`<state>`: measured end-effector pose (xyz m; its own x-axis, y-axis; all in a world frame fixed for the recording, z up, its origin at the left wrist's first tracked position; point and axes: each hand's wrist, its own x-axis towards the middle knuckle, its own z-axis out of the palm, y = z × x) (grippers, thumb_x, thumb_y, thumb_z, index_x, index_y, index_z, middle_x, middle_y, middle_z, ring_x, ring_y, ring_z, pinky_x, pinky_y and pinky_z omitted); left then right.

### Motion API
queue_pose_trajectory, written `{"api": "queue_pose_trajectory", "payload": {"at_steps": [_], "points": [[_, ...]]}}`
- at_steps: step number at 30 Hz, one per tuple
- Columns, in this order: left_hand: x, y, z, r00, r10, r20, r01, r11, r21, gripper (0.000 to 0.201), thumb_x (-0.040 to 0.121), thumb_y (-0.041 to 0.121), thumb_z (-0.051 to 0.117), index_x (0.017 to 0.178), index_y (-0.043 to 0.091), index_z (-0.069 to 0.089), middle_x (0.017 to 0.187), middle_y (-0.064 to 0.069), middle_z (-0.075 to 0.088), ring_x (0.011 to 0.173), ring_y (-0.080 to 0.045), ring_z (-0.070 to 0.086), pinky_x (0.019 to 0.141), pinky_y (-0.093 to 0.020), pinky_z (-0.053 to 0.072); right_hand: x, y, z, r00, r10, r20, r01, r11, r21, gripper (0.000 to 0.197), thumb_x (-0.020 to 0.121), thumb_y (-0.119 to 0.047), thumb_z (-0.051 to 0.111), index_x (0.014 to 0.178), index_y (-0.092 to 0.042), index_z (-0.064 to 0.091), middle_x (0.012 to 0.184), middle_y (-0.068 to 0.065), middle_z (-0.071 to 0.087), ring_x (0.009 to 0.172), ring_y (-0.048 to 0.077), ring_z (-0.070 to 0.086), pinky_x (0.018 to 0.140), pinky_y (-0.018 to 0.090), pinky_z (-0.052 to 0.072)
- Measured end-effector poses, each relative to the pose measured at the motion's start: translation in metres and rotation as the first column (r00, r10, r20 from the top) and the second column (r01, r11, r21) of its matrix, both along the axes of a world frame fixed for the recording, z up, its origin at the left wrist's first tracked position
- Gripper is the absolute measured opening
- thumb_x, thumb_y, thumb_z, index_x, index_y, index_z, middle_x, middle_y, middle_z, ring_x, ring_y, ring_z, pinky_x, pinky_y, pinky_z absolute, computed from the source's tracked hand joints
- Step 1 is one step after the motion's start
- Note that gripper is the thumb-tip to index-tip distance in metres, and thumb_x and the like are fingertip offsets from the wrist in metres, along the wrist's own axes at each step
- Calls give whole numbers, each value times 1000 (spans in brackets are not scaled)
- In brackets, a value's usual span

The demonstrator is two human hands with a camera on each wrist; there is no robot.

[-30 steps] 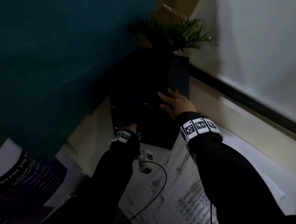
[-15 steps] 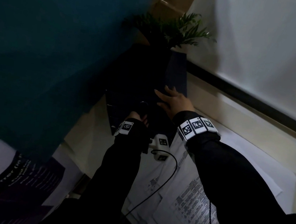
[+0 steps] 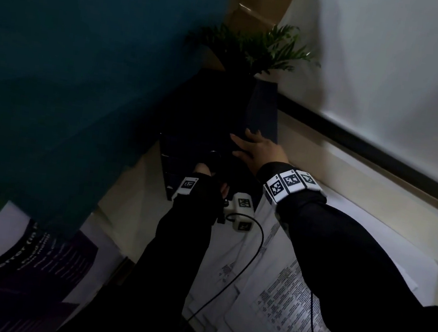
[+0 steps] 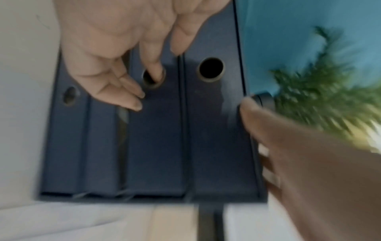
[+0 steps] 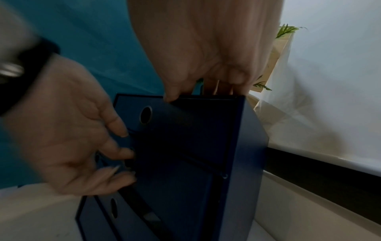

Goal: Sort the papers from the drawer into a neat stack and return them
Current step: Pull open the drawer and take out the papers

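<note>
Dim scene. Both hands were on a dark blue drawer unit (image 4: 185, 138) with three fronts, each with a round finger hole. The left hand (image 5: 68, 130) had one finger hooked into the middle hole (image 4: 153, 78), the other fingers loosely extended against the front. The right hand (image 3: 261, 152) gripped the unit's top edge — fingers curled over it, thumb on the front face. The papers (image 3: 271, 306) lay in a loose, overlapping spread on the pale surface in front of the unit, under the forearms. A green plant (image 3: 266, 49) stood behind the unit — a teal wall (image 3: 72, 63) at left.
</note>
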<state>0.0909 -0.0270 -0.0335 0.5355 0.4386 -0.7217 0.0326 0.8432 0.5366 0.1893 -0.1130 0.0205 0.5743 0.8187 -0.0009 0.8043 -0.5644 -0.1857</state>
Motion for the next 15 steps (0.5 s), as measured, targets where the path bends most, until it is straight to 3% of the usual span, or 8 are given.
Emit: {"api": "queue_pose_trajectory", "payload": {"at_steps": [1,3,6,8,12,15], "points": [[0,-4,-1,1000,7,-20,-6,1000,11,42,94,45,34,113,14,56,103,-4,57,101,-22,57,86,-33,43,1,0,-1,1000,1,1,-1,1000,-2,49,97,-43,38,144,-43,26,158,-1,19,146,23,15,114,37,22],[-9,-14,2,995,-8,-99,18,995,98,43,94,41,35,118,12,55,97,-6,59,90,-25,58,84,-37,43,3,2,-2,1000,-2,4,2,1000,-22,48,98,-43,37,144,-44,25,158,-2,18,147,23,14,114,38,24],[-15,-19,-16,984,-7,-179,36,986,163,53,94,40,33,130,5,47,122,-10,56,117,-32,53,97,-37,43,5,5,2,1000,4,14,-3,996,-93,48,99,-42,34,145,-45,21,159,-2,16,147,22,13,116,39,24],[-21,-20,-31,978,1,-207,45,975,219,56,93,41,30,133,4,45,136,-15,51,126,-33,50,106,-41,42,5,5,6,999,18,29,-14,991,-131,49,99,-42,34,145,-44,19,159,-1,15,146,24,15,116,40,24],[-46,-33,-24,953,75,-294,26,945,326,66,93,51,30,130,1,50,134,-18,52,119,-34,53,104,-46,43,4,2,12,998,39,42,-32,985,-169,49,100,-39,34,146,-43,18,159,0,14,146,26,16,116,37,20],[-65,-44,-28,944,96,-315,38,919,392,69,92,56,31,117,-2,59,125,-21,59,111,-36,58,98,-46,48,6,-1,13,998,49,34,-43,986,-163,49,100,-37,34,146,-43,18,159,-2,13,147,23,14,116,35,19]]}}
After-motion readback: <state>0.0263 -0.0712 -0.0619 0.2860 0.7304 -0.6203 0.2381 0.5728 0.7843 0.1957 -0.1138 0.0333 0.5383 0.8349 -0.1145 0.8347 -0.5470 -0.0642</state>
